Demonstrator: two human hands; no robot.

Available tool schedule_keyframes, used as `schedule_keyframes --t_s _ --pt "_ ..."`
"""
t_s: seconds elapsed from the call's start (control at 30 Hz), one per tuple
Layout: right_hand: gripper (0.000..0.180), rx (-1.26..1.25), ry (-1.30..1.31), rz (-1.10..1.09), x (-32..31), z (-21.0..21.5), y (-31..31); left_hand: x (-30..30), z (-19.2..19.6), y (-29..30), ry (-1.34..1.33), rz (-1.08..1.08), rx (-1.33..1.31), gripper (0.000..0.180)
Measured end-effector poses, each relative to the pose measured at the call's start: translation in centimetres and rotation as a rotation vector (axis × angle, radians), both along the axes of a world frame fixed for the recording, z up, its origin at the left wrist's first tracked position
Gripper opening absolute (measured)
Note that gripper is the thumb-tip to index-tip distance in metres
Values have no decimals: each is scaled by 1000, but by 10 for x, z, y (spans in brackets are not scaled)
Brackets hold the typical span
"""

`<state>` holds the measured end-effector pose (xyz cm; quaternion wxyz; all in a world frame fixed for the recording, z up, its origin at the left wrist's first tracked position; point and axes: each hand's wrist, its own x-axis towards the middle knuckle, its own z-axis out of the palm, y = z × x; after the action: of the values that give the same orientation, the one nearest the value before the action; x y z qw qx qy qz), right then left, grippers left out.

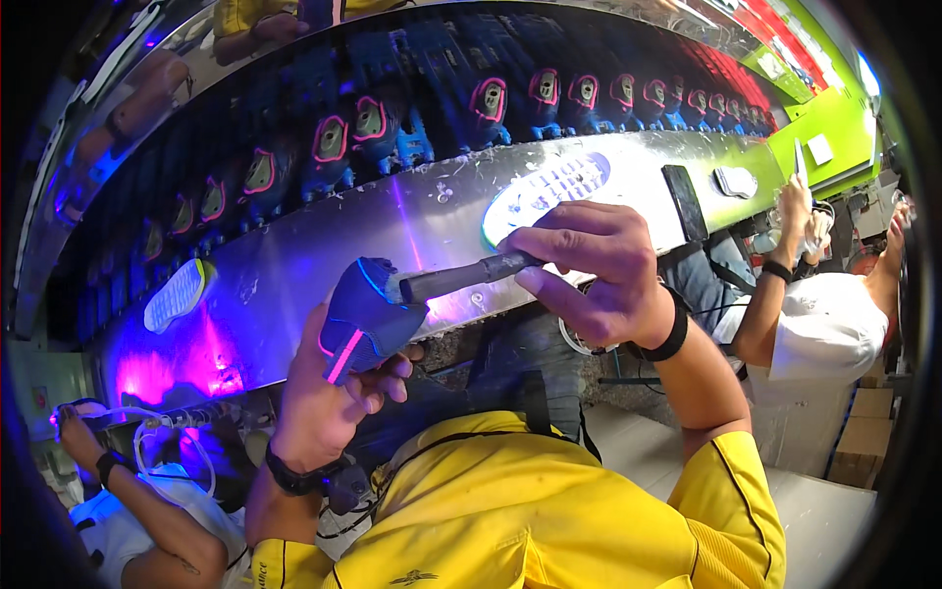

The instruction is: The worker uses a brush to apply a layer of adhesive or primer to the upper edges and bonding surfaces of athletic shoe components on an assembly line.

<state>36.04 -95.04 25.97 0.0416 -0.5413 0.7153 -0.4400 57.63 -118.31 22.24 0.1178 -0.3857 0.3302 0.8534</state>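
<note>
My left hand (329, 388) grips a dark blue shoe upper (368, 319) with a pink stripe at its heel, held above my lap. My right hand (594, 270) holds a grey-handled brush (461, 277) whose tip rests on the top edge of the upper. A white shoe sole (545, 187) lies on the metal conveyor shelf (392, 231) just behind my right hand. Purple light falls on the shelf and on the upper.
A long row of blue uppers with pink tongues (491, 103) runs along the line behind the shelf. Another sole (177, 294) lies at the shelf's left. One person sits at my left (137, 510), another at my right (824, 329).
</note>
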Motion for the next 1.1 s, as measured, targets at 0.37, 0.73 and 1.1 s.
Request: schedule_keyframes --t_s 0.37,0.73,1.1 --pt "32 33 -228 4 10 -25 1 17 -16 -1 45 99 532 57" --pt "27 8 -353 -45 32 -53 3 30 -24 -1 66 144 809 62" --pt "22 -25 -356 -165 44 -80 11 36 -50 -7 163 125 867 64"
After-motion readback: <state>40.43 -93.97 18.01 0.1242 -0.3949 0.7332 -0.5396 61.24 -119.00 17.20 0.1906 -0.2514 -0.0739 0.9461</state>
